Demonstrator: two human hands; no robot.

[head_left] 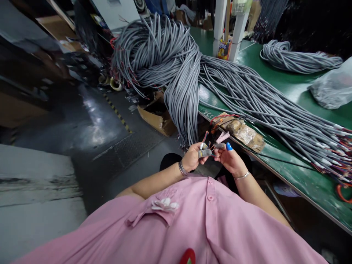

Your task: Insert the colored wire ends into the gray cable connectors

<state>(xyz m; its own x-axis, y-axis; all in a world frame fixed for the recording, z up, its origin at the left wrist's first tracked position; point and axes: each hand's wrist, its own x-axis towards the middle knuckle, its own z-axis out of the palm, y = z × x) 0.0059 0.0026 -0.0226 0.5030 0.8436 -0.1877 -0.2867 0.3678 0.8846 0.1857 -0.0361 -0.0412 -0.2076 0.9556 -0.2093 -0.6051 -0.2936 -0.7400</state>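
Thin coloured wires [211, 147] spread between my two hands, above my lap at the table's front edge. My left hand [194, 157] is closed on them, with grey coverings on its fingers and some strands sticking up past the fingertips. My right hand [231, 160] pinches the wire ends from the other side; a blue cap covers its thumb and a grey covering is on another finger. Just beyond the right fingers is a pale pink clip-like piece [222, 137]. Which strand each hand grips is too small to make out.
Long grey cables [264, 99] lie across the green table [295, 86], with a large coil [156, 47] hanging over its left end. A taped cardboard piece [244, 134] sits at the near edge. An open carton [156, 117] stands on the floor. Right: a plastic bag [334, 86].
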